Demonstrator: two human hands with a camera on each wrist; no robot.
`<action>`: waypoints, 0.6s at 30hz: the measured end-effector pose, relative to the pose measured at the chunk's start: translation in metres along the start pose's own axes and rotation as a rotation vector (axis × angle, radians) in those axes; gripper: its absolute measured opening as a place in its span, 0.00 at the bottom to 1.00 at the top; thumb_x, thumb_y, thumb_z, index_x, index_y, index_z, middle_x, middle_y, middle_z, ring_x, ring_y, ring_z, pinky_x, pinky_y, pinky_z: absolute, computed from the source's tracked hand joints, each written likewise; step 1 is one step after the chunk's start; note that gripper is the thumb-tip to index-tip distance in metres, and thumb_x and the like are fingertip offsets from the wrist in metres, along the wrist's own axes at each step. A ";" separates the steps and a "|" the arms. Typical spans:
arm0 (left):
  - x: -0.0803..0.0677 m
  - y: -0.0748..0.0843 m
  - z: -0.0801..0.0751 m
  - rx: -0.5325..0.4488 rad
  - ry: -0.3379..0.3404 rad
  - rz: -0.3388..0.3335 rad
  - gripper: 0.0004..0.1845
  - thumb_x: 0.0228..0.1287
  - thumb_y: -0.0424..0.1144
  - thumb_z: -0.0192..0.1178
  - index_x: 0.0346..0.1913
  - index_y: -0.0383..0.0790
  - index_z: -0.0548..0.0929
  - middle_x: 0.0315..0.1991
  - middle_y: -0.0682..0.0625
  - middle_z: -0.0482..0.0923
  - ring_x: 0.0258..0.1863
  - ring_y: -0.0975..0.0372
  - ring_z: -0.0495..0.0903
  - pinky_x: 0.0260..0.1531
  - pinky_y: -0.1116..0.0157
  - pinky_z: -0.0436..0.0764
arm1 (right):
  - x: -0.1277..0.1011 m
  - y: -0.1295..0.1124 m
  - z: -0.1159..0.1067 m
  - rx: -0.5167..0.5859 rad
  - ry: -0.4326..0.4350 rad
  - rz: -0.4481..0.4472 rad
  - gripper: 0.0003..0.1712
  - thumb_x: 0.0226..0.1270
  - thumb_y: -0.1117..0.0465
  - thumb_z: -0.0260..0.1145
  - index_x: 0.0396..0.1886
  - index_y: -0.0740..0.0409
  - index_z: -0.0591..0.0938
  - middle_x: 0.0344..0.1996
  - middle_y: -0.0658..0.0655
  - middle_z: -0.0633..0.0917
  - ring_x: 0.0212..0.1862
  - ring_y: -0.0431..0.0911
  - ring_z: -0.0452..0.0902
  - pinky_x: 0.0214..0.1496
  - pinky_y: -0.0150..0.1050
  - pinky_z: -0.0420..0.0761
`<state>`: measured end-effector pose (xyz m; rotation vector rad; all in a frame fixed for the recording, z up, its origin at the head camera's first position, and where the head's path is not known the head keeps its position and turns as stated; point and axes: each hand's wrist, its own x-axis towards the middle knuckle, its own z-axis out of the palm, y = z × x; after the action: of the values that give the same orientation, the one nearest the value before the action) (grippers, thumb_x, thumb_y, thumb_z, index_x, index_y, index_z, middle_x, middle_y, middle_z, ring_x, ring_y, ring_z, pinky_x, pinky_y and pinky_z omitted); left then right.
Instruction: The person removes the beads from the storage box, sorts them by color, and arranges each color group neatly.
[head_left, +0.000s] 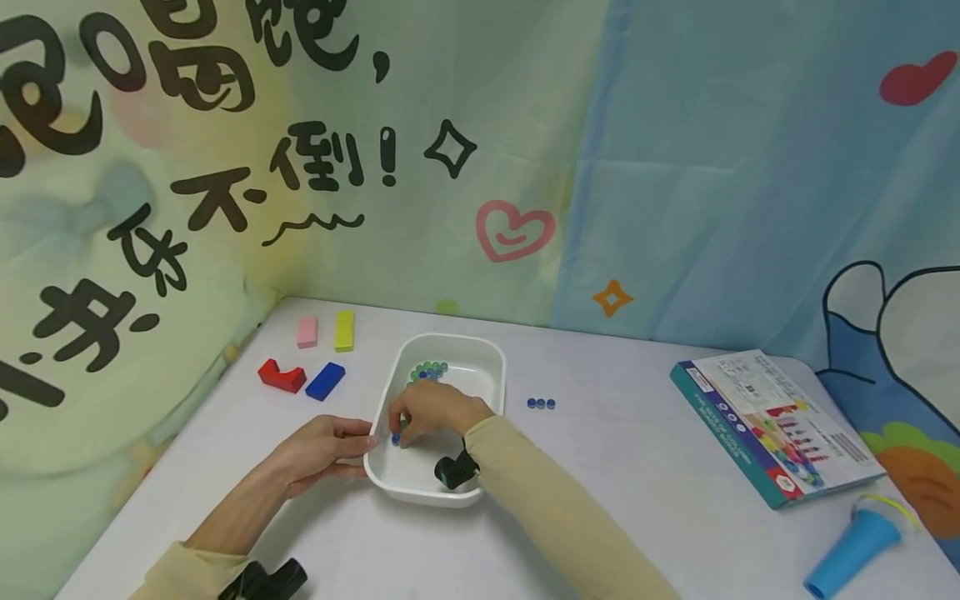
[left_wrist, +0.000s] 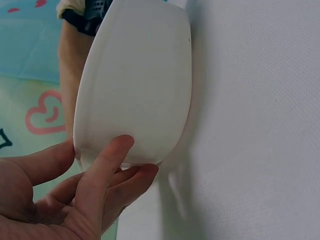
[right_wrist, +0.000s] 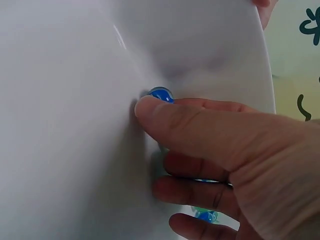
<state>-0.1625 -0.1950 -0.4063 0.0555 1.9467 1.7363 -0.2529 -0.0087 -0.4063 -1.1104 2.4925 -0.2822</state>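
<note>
A white rectangular tray [head_left: 482,367] stands tilted slightly on the table in the head view. My left hand [head_left: 318,454] grips its left side, thumb at the rim and fingers against the outer wall, as the left wrist view shows. Inside the tray, my right hand [head_left: 433,408] pinches a blue glass marble [right_wrist: 162,93] between thumb and forefinger, close to the side wall. Several green and blue marbles [head_left: 429,368] lie toward the tray's far left, partly hidden by the right hand. Right of the tray, three blue marbles [head_left: 541,403] sit in a row on the table.
Behind the left hand lie a red notched block [head_left: 282,377], a blue block [head_left: 326,382], a pink block [head_left: 307,332] and a yellow block [head_left: 344,331]. A flat box [head_left: 776,425] and a blue cup-shaped object [head_left: 853,553] are at the right. A printed curtain [head_left: 720,183] hangs behind.
</note>
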 end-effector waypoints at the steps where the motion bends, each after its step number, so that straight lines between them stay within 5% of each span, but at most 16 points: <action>1: 0.000 0.000 0.000 0.000 0.000 0.000 0.30 0.67 0.37 0.60 0.64 0.19 0.66 0.58 0.30 0.76 0.50 0.54 0.84 0.46 0.60 0.86 | 0.000 -0.001 0.000 -0.006 0.000 0.004 0.06 0.56 0.55 0.75 0.34 0.45 0.87 0.28 0.42 0.82 0.33 0.36 0.72 0.35 0.25 0.72; 9: 0.001 0.001 0.001 0.005 0.008 0.009 0.29 0.67 0.36 0.60 0.64 0.19 0.66 0.57 0.31 0.77 0.49 0.55 0.84 0.46 0.59 0.86 | -0.008 0.004 -0.010 0.023 0.062 0.000 0.08 0.58 0.53 0.73 0.38 0.43 0.87 0.28 0.42 0.81 0.34 0.36 0.72 0.36 0.27 0.72; 18: 0.000 0.001 0.003 0.010 0.033 -0.007 0.28 0.67 0.35 0.60 0.64 0.19 0.67 0.54 0.32 0.79 0.47 0.55 0.85 0.45 0.60 0.86 | -0.046 0.032 -0.059 0.146 0.188 -0.062 0.09 0.61 0.55 0.71 0.41 0.50 0.86 0.27 0.47 0.79 0.32 0.39 0.70 0.32 0.27 0.70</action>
<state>-0.1615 -0.1927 -0.4052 0.0245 1.9765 1.7338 -0.2722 0.0480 -0.3513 -1.1488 2.5525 -0.6026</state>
